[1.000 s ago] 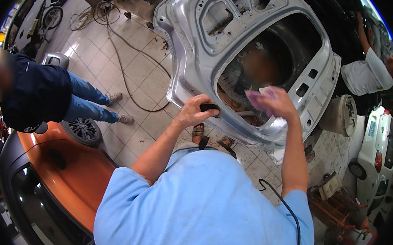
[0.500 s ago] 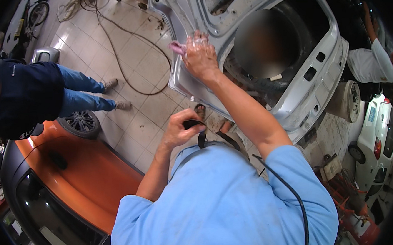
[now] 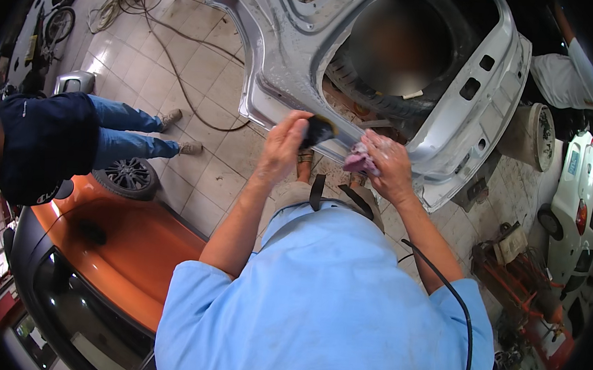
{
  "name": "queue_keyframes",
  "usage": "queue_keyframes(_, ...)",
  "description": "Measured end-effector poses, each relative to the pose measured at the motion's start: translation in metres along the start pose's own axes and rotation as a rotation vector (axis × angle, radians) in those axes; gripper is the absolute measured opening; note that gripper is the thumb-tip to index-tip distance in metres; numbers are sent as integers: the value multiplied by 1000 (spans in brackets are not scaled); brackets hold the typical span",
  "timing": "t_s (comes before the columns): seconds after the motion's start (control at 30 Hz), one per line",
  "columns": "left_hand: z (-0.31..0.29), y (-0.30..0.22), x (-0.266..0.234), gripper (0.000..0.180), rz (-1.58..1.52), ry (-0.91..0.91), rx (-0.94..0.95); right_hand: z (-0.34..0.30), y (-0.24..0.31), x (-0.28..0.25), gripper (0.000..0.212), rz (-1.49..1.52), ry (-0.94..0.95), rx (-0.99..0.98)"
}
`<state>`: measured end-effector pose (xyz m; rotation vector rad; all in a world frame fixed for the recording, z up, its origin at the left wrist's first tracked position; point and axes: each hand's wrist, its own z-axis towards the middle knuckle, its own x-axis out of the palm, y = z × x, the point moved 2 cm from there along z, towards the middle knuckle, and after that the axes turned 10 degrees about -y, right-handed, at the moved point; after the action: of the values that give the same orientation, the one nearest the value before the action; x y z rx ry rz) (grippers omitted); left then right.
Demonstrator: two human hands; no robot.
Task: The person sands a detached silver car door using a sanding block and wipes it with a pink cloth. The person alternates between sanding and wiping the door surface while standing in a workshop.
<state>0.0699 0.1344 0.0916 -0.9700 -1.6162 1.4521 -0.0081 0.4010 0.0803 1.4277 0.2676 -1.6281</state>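
A silver car tailgate panel [image 3: 286,91] with large cut-outs lies in front of me, its near edge just beyond my hands. My left hand [image 3: 284,146] is closed around a dark round object [image 3: 319,131] with a yellowish rim. I cannot tell its exact kind. To the right of it, my right hand [image 3: 390,167] grips a crumpled pinkish-purple cloth [image 3: 361,161] at the panel's near edge. Whitish wet residue covers those right fingers. Pale streaks of the same sort show on the panel's frame.
A black tyre [image 3: 378,101] shows through the panel's opening. An orange car [image 3: 135,232] stands at left, near a person in jeans [image 3: 118,135]. A hose [image 3: 180,84] runs over the tiles. A bucket [image 3: 544,137], another person's white sleeve [image 3: 583,74] and a white car [image 3: 571,183] are at right.
My right hand has drawn back from the panel's left side toward me with the cloth. My left hand has risen forward from my waist, bringing the dark round object into clearer view.
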Motion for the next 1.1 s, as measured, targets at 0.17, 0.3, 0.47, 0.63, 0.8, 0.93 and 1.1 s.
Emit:
queue_keyframes(0.17,-13,7,101,30,154,182,-165,-40,-35,-35,58,342,-85,235)
queue_keyframes(0.3,-20,10,173,31,112,108,44,-56,-55,-60,51,902,-11,520)
queue_keyframes(0.47,-23,18,242,28,1,286,63,-78,-82,-93,25,915,-93,793)
queue_keyframes(0.63,83,34,223,41,400,-43,-9,-108,-150,-127,20,815,-282,914)
queue_keyframes(0.8,181,83,188,56,1109,-196,106,-112,-197,-112,54,140,-254,771)
queue_keyframes(0.93,190,112,195,47,1251,-261,-19,-117,-197,-104,45,198,-324,705)
queue_keyframes(1.1,192,99,197,34,1164,-250,-149,-117,-194,-106,40,174,-428,597)
